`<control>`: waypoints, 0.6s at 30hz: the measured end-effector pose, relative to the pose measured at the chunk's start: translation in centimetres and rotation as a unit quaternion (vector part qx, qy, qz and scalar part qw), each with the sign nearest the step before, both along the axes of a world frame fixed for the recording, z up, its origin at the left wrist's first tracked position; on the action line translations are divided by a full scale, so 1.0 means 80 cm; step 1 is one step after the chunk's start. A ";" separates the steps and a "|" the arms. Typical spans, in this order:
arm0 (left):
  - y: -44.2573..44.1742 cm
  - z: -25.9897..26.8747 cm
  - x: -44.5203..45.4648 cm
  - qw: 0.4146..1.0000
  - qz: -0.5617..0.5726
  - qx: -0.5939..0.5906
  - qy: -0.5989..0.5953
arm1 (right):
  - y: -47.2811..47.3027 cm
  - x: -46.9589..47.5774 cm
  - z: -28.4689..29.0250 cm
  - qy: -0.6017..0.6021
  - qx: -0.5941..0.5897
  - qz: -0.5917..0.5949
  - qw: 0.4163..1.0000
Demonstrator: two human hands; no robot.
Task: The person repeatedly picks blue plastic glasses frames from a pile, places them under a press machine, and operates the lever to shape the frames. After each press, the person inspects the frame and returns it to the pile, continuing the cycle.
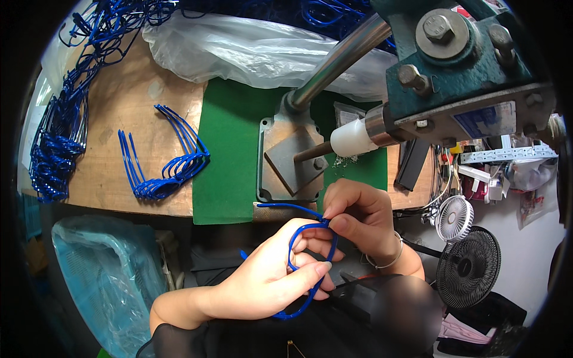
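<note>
My left hand (277, 273) holds a blue eyeglass frame (294, 239) by its front, thumb across the middle and fingers behind it. My right hand (358, 219) pinches the same frame between thumb and forefinger at a hinge corner, where one temple arm extends left. Just beyond my hands stands a bench press with a green head (452, 76), a white collar (351, 138) and a metal rod over a square steel plate (291, 156). Left of it, several blue eyeglass frames (156, 189) stand nested together on the wooden table.
A green mat (228, 156) lies under the press base. More blue frames (53, 156) are piled at the far left, and a clear plastic sheet (224, 49) lies behind. A blue basket (67, 241) stands at lower left; a white fan (454, 218) and black fan (468, 267) are right.
</note>
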State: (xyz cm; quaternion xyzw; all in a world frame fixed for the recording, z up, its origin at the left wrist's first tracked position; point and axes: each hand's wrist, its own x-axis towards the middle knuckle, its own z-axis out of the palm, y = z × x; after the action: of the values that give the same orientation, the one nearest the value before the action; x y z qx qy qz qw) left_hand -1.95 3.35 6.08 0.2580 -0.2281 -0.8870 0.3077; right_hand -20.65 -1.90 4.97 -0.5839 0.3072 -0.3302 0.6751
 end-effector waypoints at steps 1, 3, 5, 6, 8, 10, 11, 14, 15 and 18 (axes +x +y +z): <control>-0.001 0.000 -0.001 1.000 -0.004 0.004 0.003 | 0.001 -0.002 -0.002 -0.008 0.016 -0.006 1.000; 0.000 0.000 -0.003 1.000 0.018 0.005 -0.015 | 0.000 -0.003 -0.004 -0.017 0.009 -0.024 1.000; -0.003 0.004 -0.006 0.997 0.068 -0.017 -0.037 | -0.006 -0.009 0.000 -0.017 -0.036 -0.050 0.998; -0.008 0.010 -0.010 0.993 0.104 -0.043 -0.044 | -0.015 -0.017 0.003 0.014 -0.113 -0.064 0.991; -0.027 0.018 -0.015 0.979 0.161 -0.106 -0.067 | -0.016 -0.020 0.001 -0.007 -0.056 -0.153 0.987; -0.055 0.024 -0.024 0.971 0.186 -0.113 -0.094 | -0.018 -0.020 -0.002 0.000 -0.047 -0.179 0.983; -0.062 0.024 -0.029 0.969 0.205 -0.113 -0.081 | -0.017 -0.020 -0.003 0.008 -0.063 -0.181 0.982; -0.069 0.024 -0.034 0.969 0.208 -0.117 -0.071 | -0.021 -0.028 0.002 0.056 -0.163 -0.185 0.967; -0.070 0.024 -0.035 0.968 0.210 -0.120 -0.067 | -0.024 -0.031 0.006 0.069 -0.187 -0.190 0.961; -0.072 0.023 -0.036 0.969 0.210 -0.110 -0.068 | -0.037 -0.041 0.042 0.067 -0.362 -0.285 0.885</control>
State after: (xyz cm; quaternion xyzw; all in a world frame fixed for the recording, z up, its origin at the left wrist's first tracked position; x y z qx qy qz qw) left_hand -4.85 -2.43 7.93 0.3250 -0.2852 -0.7525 0.4968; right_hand -23.89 -4.90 8.34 -0.6955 0.3645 -0.5566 0.2714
